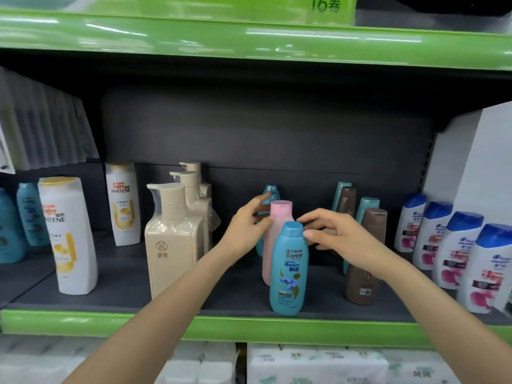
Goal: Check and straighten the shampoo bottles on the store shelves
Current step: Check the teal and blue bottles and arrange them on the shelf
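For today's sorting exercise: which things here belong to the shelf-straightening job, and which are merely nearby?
Job:
blue Rejoice bottle
pink bottle
left hand
right hand
brown bottles

Nearby:
tissue packs
green shelf edge

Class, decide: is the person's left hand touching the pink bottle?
Touching. The head view shows the left hand with its thumb tip pressed against the left side of the pink bottle, just below the cap; no gap shows between them.
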Demonstrator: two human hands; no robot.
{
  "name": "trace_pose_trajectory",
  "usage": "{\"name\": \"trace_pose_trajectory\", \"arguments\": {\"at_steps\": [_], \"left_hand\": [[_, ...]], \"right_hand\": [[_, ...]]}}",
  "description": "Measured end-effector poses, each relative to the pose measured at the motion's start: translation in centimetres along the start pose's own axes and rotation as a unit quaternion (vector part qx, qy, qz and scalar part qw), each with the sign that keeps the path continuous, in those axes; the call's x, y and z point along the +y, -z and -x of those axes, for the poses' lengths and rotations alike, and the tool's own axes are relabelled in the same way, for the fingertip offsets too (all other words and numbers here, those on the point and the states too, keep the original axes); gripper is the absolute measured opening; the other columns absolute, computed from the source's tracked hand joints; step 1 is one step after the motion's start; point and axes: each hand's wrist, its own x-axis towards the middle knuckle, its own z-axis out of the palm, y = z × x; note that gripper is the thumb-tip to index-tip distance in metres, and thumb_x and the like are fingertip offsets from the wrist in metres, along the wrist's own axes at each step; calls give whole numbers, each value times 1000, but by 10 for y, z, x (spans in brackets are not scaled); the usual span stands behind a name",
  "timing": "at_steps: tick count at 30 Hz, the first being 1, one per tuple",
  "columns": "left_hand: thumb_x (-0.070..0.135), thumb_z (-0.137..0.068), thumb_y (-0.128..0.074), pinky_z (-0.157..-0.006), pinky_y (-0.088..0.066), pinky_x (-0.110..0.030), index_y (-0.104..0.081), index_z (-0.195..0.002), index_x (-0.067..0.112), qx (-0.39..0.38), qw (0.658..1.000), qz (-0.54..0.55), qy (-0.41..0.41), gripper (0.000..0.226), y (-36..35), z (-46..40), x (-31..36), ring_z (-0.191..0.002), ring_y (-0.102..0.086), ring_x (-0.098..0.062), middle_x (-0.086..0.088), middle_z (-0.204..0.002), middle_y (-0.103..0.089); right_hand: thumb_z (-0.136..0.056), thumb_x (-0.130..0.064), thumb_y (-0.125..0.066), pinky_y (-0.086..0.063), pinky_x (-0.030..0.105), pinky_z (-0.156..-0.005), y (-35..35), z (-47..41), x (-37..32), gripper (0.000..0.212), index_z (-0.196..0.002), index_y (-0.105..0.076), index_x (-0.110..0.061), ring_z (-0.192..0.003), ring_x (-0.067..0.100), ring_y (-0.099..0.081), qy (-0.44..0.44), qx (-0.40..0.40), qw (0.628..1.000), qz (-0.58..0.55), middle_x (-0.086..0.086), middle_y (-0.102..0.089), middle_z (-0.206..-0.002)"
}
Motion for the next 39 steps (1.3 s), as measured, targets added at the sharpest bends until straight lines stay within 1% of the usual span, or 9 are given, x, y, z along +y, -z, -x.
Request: {"name": "trace_pose_trajectory", "arguments": {"at_steps": [5,11,19,21,26,30,35,37,39], "left_hand": [[31,-97,-47,-102,-39,-27,-52,-131,27,-23,1000,3,-13,35,7,2,19,-119,-50,-4,8,-128,-57],[63,-80,-49,-101,-41,-28,-49,-131,34,-77,994,-72,-2,59,9,6,16,-118,-52,-5,9,-126,-57],[62,-79,-47,-99,-42,-30,-42,-131,44,-109,991,-69,35,55,8,10,22,-114,-53,-3,11,-121,-57],[66,-73,-51,-99,-44,-31,-41,-130,46,-107,991,-77,37,61,7,10,21,-111,-55,-2,13,-118,-57],[65,-70,-56,-102,-44,-38,-43,-125,52,-90,993,-66,45,58,3,10,20,-111,-57,-7,7,-120,-56],[63,-71,-56,-104,-42,-42,-44,-123,55,-78,994,-61,53,54,0,12,17,-112,-56,-9,5,-120,-56],[63,-71,-54,-103,-43,-38,-42,-123,55,-77,994,-56,53,54,-1,14,19,-110,-56,-4,14,-117,-56],[64,-70,-54,-102,-44,-36,-43,-121,56,-66,995,-55,49,53,-2,14,19,-109,-56,-3,15,-117,-57],[64,-69,-55,-100,-45,-34,-44,-123,55,-47,997,-51,43,56,-4,14,19,-110,-57,-4,14,-118,-58]], "right_hand": [[-93,-20,-55,-55,25,-77,16,-20,-7,17,-107,-60,-27,-88,7,-67,17,53,998,29,-6,-67,-101],[-91,-19,-58,-51,23,-72,27,-75,-11,18,-109,-62,-21,-88,12,-62,35,36,994,96,-5,-65,-97],[-93,-19,-55,-38,26,-95,17,-146,2,41,-134,-49,-17,-119,21,-53,27,-61,968,243,9,-55,-133],[-93,-19,-56,-35,22,-94,15,-154,5,45,-137,-46,-16,-123,21,-50,28,-98,962,254,8,-50,-138],[-86,-18,-67,-40,19,-83,8,-160,11,38,-122,-60,-7,-110,20,-58,31,-85,973,211,12,-63,-120],[-81,-21,-71,-44,19,-65,6,-160,18,31,-109,-65,-7,-100,21,-61,19,-74,983,168,12,-66,-108],[-83,-12,-67,-51,43,-81,8,-149,18,26,-99,-64,7,-93,33,-63,-10,-29,986,164,25,-66,-102],[-82,-12,-67,-50,44,-82,12,-144,16,25,-95,-64,10,-90,35,-62,-10,10,985,175,27,-66,-100],[-83,-13,-65,-49,35,-80,19,-138,12,20,-93,-67,5,-92,29,-62,-8,59,982,178,20,-67,-101]]}}
